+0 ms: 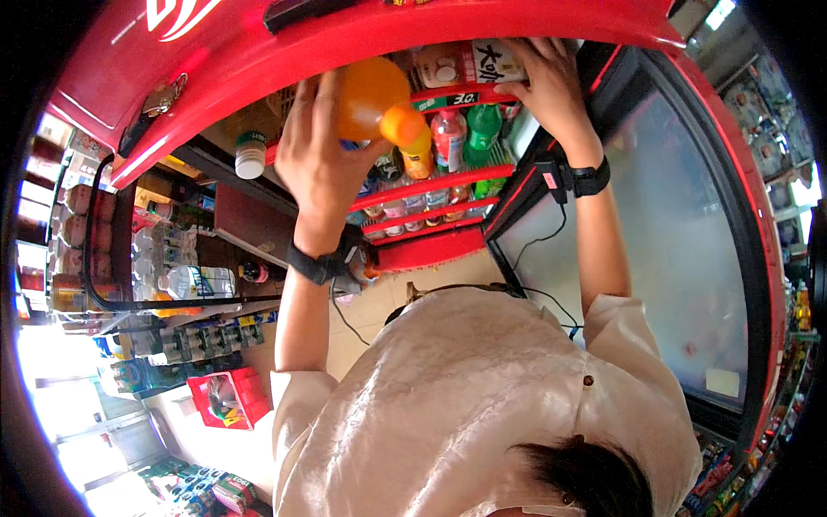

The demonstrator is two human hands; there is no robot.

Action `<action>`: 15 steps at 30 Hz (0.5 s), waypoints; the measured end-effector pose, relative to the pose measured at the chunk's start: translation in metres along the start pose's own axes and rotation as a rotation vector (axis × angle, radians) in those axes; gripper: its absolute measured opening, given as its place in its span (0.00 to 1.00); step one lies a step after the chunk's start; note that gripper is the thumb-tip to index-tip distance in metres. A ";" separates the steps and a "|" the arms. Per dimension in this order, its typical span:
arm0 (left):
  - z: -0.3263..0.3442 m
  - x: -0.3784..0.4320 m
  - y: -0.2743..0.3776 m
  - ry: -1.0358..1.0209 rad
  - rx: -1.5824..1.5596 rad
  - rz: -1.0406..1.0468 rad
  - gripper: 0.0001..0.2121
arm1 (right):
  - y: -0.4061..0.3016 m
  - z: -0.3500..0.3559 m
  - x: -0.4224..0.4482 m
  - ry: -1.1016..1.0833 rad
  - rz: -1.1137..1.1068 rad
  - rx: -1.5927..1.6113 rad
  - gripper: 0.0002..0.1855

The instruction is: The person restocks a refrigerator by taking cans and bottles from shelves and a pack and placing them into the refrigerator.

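Observation:
My left hand [323,142] grips a large bottle of orange drink [373,97] with an orange cap, its cap end pointing down towards me at the upper shelf of a red drinks fridge. My right hand [549,84] rests with spread fingers at a white carton [496,61] bearing dark writing, at the right end of that shelf; whether it grips the carton I cannot tell. Below the red shelf edge with its price tag [464,99] stand a red-pink bottle [449,139], a green bottle [483,132] and an orange bottle with a yellow-orange label [417,155].
The fridge's glass door [633,258] stands open at the right. Red shelf rails [439,187] cross the fridge, with more bottles behind them. A white-capped bottle [250,155] is at the left. Packed drinks and a large bottle [197,282] lie on a rack; a red basket [252,397] is lower left.

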State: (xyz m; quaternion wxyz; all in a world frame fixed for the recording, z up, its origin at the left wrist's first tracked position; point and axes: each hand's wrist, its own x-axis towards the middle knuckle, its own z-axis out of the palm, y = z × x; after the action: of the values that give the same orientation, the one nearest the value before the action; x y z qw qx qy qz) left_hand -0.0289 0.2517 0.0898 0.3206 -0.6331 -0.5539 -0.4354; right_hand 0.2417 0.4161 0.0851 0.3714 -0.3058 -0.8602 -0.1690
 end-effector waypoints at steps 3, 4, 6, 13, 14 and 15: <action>0.027 0.005 -0.007 -0.146 0.120 0.033 0.43 | 0.001 0.000 0.000 0.034 -0.027 0.015 0.39; 0.034 0.007 -0.011 -0.152 0.165 0.091 0.42 | 0.000 0.000 0.000 0.036 -0.030 0.021 0.39; 0.043 0.016 -0.019 -0.156 0.233 0.200 0.42 | 0.000 0.000 0.000 0.013 -0.013 0.015 0.37; 0.044 0.021 -0.034 -0.263 0.193 0.232 0.45 | -0.001 0.003 -0.005 0.018 0.006 -0.038 0.37; 0.048 0.022 -0.040 -0.325 0.127 0.210 0.46 | 0.005 0.008 -0.005 0.035 -0.004 0.003 0.38; 0.050 0.024 -0.041 -0.384 0.062 0.189 0.48 | 0.006 0.010 -0.004 0.054 -0.015 0.043 0.38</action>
State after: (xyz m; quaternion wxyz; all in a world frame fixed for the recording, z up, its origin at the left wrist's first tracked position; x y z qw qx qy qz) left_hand -0.0596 0.3133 0.0874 0.2678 -0.7433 -0.5563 -0.2574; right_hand 0.2430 0.4241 0.0758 0.3997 -0.2866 -0.8555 -0.1616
